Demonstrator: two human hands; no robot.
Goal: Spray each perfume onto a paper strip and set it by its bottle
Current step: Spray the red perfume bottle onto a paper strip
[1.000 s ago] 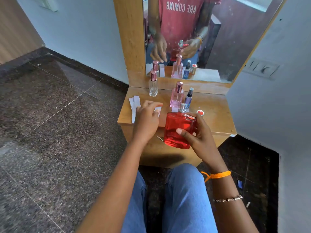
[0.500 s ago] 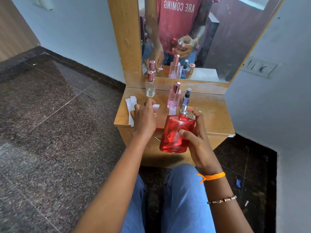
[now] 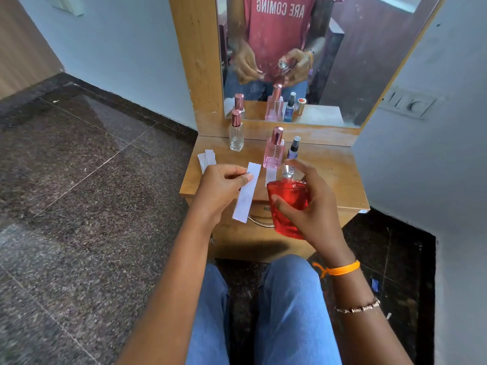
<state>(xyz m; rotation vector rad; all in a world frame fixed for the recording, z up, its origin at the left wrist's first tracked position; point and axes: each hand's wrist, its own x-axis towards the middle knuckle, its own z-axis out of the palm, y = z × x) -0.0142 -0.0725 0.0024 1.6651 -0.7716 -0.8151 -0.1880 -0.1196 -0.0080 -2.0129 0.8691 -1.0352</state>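
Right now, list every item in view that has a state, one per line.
red bottle: uncapped, gripped in right hand, off the shelf
paper strip: pinched by left hand, beside the nozzle
pink bottle: capped, upright, a strip lying before it
clear bottle: capped, upright
small purple bottle: upright
spare strips: lying on shelf

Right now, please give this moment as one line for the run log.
left hand: pinches paper strip | right hand: holds red bottle, finger over nozzle | pink bottle: strip already beside it | step: about to spray
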